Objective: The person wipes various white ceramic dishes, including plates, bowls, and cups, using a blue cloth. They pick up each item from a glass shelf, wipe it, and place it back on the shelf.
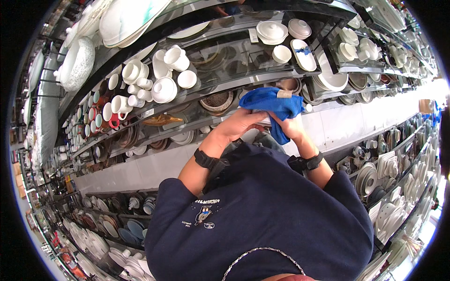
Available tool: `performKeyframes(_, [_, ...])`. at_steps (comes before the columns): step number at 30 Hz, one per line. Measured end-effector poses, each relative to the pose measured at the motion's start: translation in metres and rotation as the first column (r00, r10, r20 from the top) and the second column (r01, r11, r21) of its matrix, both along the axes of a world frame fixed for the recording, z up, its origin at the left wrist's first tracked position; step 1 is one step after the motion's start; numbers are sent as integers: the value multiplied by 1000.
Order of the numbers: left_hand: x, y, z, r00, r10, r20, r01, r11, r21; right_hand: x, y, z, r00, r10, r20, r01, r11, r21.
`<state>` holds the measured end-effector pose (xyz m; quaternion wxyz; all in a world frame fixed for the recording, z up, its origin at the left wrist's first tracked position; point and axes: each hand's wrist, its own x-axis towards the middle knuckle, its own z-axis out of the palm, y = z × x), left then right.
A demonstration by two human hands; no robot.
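Observation:
A blue cloth [269, 102] with a pale tag is bunched over a white piece [262, 118] in front of my chest. Most of that piece is hidden by the cloth and fingers, so its kind cannot be told. My left hand [237, 124] grips the white piece from the left side, thumb pointing towards the cloth. On the other side, my right hand [290, 126] has hold of the cloth, part of which hangs below the fingers. Both hands are close together, at the front of the glass shelves.
Glass shelves [232, 66] hold white cups [177, 59], a lidded bowl [271, 31] and an oblong dish [303, 55]. Lower down are a speckled bowl [217, 102] and a gold-coloured dish [161, 120]. More crockery racks stand behind me, across a pale tiled floor [119, 174].

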<state>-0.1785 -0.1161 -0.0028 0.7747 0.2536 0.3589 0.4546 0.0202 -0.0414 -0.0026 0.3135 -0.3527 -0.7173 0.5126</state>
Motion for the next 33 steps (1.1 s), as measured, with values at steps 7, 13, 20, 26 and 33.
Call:
performKeyframes(7, [39, 36, -7, 921, 106, -374, 25, 944, 329, 5, 37, 38, 974, 54, 221, -42, 997, -58])
performKeyframes(13, [65, 75, -30, 798, 107, -593, 67, 962, 264, 40, 85, -3, 797, -523, -304, 228, 724, -651])
performKeyframes(20, [69, 173, -66, 526, 690, -497, -212, 673, 709, 112, 124, -22, 571, -670, -474, 86, 623, -777])
performKeyframes(26, [65, 233, -92, 291, 784, -549, -311, 620, 721, 129, 134, -23, 594, -693, -409, 103, 569, -816])
performKeyframes(33, [71, 256, -90, 196, 768, -610, -174, 639, 749, 130, 154, -20, 606, -691, -395, 117, 569, -814])
